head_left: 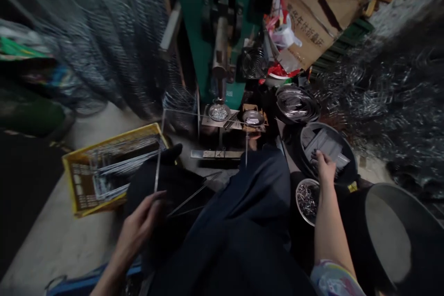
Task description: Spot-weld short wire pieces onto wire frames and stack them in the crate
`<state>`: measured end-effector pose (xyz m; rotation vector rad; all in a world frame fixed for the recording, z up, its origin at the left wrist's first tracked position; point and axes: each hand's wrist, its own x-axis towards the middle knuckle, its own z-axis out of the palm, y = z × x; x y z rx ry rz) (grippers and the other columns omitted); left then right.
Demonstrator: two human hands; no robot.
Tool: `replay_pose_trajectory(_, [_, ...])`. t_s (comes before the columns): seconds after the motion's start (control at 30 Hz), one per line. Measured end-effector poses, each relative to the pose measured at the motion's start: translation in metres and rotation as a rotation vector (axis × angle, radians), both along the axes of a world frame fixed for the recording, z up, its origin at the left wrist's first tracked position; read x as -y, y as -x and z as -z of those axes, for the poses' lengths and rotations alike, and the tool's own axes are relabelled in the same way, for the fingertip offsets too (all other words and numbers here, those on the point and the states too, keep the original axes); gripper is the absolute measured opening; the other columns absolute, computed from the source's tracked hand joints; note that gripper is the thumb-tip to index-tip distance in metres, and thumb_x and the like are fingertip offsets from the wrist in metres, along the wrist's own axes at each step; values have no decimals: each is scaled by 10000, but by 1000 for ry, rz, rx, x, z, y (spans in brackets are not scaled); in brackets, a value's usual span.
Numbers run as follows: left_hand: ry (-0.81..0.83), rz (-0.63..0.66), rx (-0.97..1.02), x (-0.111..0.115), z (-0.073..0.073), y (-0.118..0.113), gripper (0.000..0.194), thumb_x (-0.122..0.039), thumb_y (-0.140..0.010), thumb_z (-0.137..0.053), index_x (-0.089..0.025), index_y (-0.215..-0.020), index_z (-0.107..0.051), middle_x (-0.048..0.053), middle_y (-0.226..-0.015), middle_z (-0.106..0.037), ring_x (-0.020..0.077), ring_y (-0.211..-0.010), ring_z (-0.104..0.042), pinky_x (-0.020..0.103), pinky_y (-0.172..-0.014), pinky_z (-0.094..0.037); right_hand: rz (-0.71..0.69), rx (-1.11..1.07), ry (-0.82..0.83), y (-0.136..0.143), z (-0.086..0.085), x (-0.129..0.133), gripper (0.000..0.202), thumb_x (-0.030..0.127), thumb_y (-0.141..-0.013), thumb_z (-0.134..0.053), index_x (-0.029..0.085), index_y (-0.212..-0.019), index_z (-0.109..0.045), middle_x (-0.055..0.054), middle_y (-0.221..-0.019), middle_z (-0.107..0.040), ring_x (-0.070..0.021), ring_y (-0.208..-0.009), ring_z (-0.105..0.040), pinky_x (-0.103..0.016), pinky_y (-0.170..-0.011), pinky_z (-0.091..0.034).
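Observation:
My left hand [147, 215] is closed round one leg of a thin bent metal wire frame [158, 166]. From that grip the leg rises to a corner. There the wire turns right across my lap, then bends down by my knee. At the right, my right hand [326, 169] is over a black bucket [353, 157] with flat grey metal strips [328, 144] in it. Its fingers are pinched together close to the strips; whatever they hold is too small to make out. Just below stands a round tub [299, 201] of small metal pins.
A green press machine [189, 23] stands ahead, with a dish [219, 112] of small shiny parts at its base. Bent rods fill the yellow crate [74, 185] at left. A large dark barrel [373, 222] stands at right; cardboard boxes [308, 23] lie behind.

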<state>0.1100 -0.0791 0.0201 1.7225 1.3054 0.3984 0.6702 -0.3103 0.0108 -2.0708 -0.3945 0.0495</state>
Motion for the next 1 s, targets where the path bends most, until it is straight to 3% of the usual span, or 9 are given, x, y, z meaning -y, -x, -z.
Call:
replay_pose_trajectory(0.07, [98,133,4,14,18,-2,485,-511,-840,-488,-280,-1265,-458,46,-930,-759,275,-855,-721,366,-757,-566,-94,55,93,26,-10,-2,596,600,-786,-617,98,-1095,-701,-162,-1016,-731,-274,-953,-681,-379,-823,-552])
replay_pose_trajectory(0.17, [94,265,25,35,29,-13,523,-367,-811,-503,-262,-1285,-310,50,-922,-745,245,-786,-720,336,-750,-540,-211,100,204,63,-23,-12,641,600,-749,-687,115,-1168,-702,-166,-1131,-709,-307,-1074,-648,-419,-953,-502])
replay_pose_trajectory(0.33, [11,182,-65,52,35,-21,411,-269,-736,-463,-238,-1129,-347,82,-858,-722,254,-773,-712,341,-741,-519,-339,108,259,112,-43,-33,671,597,-773,-673,165,-1286,-647,-143,-1212,-682,-314,-1098,-646,-448,-973,-494])
replay_pose_trajectory(0.5, [75,90,-17,59,42,3,355,-368,-793,-433,-252,-1118,-352,98,-879,-744,255,-777,-726,323,-729,-522,-496,131,200,146,-64,-48,644,554,-802,-675,175,-1320,-620,-130,-1275,-646,-307,-1164,-610,-426,-1025,-469])
replay_pose_trajectory(0.63, [264,26,2,61,30,18,290,-460,-881,-403,-275,-1086,-315,75,-894,-748,257,-816,-736,295,-712,-527,-713,164,159,170,-76,-59,593,493,-840,-674,207,-1352,-586,-115,-1328,-609,-287,-1216,-571,-450,-1081,-419])
replay_pose_trajectory(0.77, [276,-67,-39,54,11,27,324,-474,-881,-487,-268,-1094,-355,41,-745,-717,283,-744,-728,319,-697,-519,-965,188,147,200,-83,-68,561,440,-877,-660,232,-1386,-551,-114,-1373,-576,-282,-1273,-524,-467,-1089,-415])
replay_pose_trajectory(0.87, [394,-192,170,42,3,32,462,-474,-835,-603,-270,-1149,-332,44,-764,-719,288,-723,-729,364,-693,-557,-1122,179,169,224,-83,-71,545,411,-897,-649,255,-1405,-530,-106,-1381,-572,-277,-1282,-521,-469,-1073,-442])
replay_pose_trajectory(1.0, [503,-307,517,29,-7,28,836,-424,-788,-711,-263,-1412,-179,62,-823,-733,286,-739,-735,373,-651,-583,-1277,244,200,251,-79,-77,577,392,-901,-652,272,-1439,-484,-93,-1396,-564,-259,-1294,-519,-448,-1074,-452])
